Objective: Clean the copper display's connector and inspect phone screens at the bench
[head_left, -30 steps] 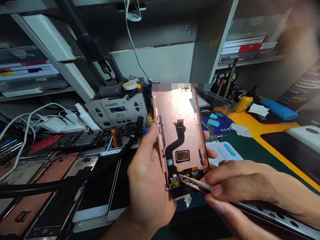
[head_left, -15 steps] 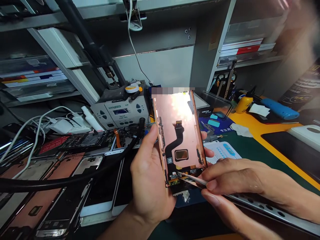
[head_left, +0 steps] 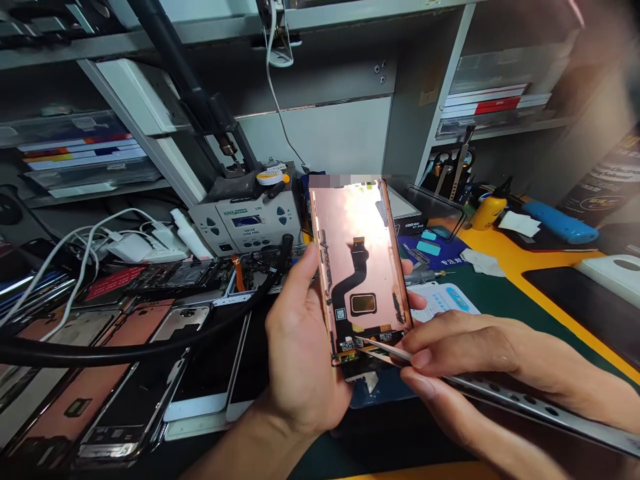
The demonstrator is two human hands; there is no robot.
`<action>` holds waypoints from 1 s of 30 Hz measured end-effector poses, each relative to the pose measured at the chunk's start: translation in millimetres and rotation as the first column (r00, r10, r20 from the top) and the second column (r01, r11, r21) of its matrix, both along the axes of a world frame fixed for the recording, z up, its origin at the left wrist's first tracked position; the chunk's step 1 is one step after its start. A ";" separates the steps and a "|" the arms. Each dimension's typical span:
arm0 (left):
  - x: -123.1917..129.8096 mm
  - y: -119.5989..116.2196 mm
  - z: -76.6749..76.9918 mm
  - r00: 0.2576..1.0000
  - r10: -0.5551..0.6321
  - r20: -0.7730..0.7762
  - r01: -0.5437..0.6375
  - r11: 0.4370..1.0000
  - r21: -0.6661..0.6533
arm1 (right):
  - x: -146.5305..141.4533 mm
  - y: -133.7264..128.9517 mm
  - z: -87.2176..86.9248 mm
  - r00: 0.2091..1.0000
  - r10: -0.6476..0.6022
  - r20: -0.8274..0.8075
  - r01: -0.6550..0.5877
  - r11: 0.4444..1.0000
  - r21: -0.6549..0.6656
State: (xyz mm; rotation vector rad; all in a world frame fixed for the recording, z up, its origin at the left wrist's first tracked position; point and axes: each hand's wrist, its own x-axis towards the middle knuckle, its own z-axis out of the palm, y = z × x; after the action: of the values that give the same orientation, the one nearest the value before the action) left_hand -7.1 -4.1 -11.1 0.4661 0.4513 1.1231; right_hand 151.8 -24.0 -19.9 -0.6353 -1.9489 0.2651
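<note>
My left hand (head_left: 303, 340) grips a phone screen (head_left: 345, 227) by its edges, thumb on the left side and fingertips showing on the right. Its copper-coloured back faces me, with a bright glare near the top. A black flex cable (head_left: 347, 283) runs down it beside a small framed rectangle (head_left: 363, 304). In my right hand (head_left: 465, 353) are metal tweezers (head_left: 493, 393), pinched between thumb and fingers. Their two tips stand slightly apart at the small components on the screen's lower edge. Whether they hold anything there, I cannot tell.
Several phone screens and frames (head_left: 120, 380) lie at the left under a thick black hose (head_left: 150, 353). Behind stands a grey soldering station (head_left: 245, 223). A yellow bottle (head_left: 487, 212), a blue object (head_left: 561, 222) and a dark phone (head_left: 583, 300) lie at the right.
The view has shifted slightly, so the background sits further right. The tweezer tips remain at the screen's lower edge, and both hands keep their hold.
</note>
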 end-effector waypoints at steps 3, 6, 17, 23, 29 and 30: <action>1.2 -0.8 1.5 1.000 0.009 0.007 -0.009 1.000 -0.003 | 0.5 -0.8 -2.6 1.000 0.001 -0.009 -0.001 1.000 0.010; 2.2 -1.9 3.7 1.000 0.018 -0.024 -0.018 1.000 -0.013 | 0.0 -0.6 -4.3 1.000 -0.014 -0.003 0.014 1.000 0.004; 1.3 -2.9 4.0 0.997 0.021 -0.075 -0.022 1.000 -0.021 | 0.0 3.6 2.0 0.999 0.040 0.033 -0.041 0.999 0.021; 1.8 -2.7 5.9 0.993 0.020 -0.120 -0.023 1.000 -0.021 | -0.5 4.0 2.6 0.997 0.036 0.070 -0.039 0.998 0.046; 2.2 -2.5 8.3 0.988 0.038 -0.150 -0.042 0.999 -0.025 | 0.5 -1.3 -0.1 1.000 0.014 -0.020 -0.014 1.000 -0.018; 2.1 -2.3 8.2 0.988 0.034 -0.152 -0.039 0.999 -0.029 | 1.1 -1.7 -2.1 1.000 -0.005 -0.026 0.004 1.000 -0.024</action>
State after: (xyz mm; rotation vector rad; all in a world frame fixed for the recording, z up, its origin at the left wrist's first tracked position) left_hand -4.9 -6.5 -2.9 0.5190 0.6117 1.1183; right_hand 152.8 -25.7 -22.0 -0.6485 -1.9216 0.2925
